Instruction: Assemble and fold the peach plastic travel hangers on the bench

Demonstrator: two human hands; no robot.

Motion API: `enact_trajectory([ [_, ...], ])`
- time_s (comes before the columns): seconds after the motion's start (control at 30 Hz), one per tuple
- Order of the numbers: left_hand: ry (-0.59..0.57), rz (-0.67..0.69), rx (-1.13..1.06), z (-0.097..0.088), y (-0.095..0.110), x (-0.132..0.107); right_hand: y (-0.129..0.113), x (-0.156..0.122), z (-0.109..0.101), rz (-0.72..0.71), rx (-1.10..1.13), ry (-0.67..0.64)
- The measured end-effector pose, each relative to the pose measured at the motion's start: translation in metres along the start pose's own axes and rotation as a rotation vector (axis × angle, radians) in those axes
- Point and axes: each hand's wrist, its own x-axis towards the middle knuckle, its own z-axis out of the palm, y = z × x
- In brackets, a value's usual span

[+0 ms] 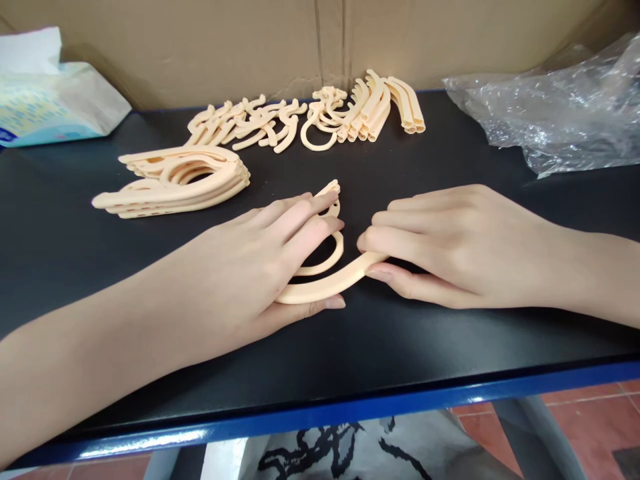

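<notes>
Near the front of the black table, a cream plastic folding hanger [325, 287] lies partly under my left hand [285, 253]. The fingers of that hand curl over its ring and upper end, with the thumb along the near side. My right hand [435, 247] pinches the right end of the hanger's curved arm between thumb and fingers. My left palm covers the hanger's left portion, so its full shape is hidden.
A stack of folded cream hangers [185, 183] lies at left. Behind are loose hook-like pieces [250, 123] and curved arm pieces [370, 110]. A tissue pack [65, 100] stands back left, a clear plastic bag [560, 113] back right. Cardboard [225, 53] rises behind the table [425, 360].
</notes>
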Motion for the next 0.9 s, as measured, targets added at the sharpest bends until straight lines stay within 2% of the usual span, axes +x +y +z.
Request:
enact_trajectory([
  [0.9, -0.019, -0.013, -0.061, 0.0028, -0.0020, -0.0013, -0.0011, -0.0003, 0.0000, -0.024, -0.050, 0.029],
])
